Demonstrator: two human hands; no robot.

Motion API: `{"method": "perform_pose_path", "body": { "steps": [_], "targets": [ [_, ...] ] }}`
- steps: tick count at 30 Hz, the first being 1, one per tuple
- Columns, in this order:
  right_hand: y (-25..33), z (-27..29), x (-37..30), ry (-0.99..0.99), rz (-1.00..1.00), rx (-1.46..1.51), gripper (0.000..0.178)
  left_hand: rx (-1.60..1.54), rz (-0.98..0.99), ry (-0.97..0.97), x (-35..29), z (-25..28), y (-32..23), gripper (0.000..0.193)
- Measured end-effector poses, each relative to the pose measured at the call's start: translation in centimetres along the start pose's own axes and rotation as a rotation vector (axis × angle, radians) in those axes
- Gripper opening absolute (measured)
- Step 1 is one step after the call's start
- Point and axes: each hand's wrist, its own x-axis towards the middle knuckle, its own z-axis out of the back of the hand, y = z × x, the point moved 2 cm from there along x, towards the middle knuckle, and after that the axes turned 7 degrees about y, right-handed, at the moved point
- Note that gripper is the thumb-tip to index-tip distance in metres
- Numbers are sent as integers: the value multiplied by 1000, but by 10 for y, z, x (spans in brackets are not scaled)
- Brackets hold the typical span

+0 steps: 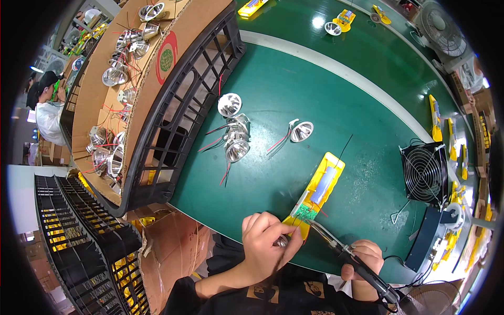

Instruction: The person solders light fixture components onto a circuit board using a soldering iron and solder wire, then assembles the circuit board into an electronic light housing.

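Observation:
In front of me on the green bench lies a yellow plastic lamp housing [328, 167], tilted up to the right. It holds a blue cylindrical battery [324, 184] and, at its near end, a small green circuit board [306, 212]. My left hand [264, 240] is closed at that near end, curled around a silver reflector [281, 241] that shows only partly between the fingers. My right hand [365, 258] grips a soldering iron [357, 262] with a black handle. Its metal tip reaches the edge of the board; whether it touches is too small to tell.
Loose silver reflectors [237, 150] with red wires lie left of centre, and another reflector [302, 132] sits apart. A black crate [181, 105] with a cardboard box of reflectors stands left. At right are a small black fan [424, 172] and a dark blue box-shaped unit [424, 239].

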Motion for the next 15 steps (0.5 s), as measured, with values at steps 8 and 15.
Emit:
{"method": "perform_pose_path", "body": {
  "steps": [8, 15],
  "targets": [
    [-1, 0, 2, 42, -13, 7, 29, 12, 14, 27, 0, 0, 1, 15],
    [1, -1, 4, 37, -23, 3, 29, 26, 8, 6, 2, 0, -1, 15]
  ]
}}
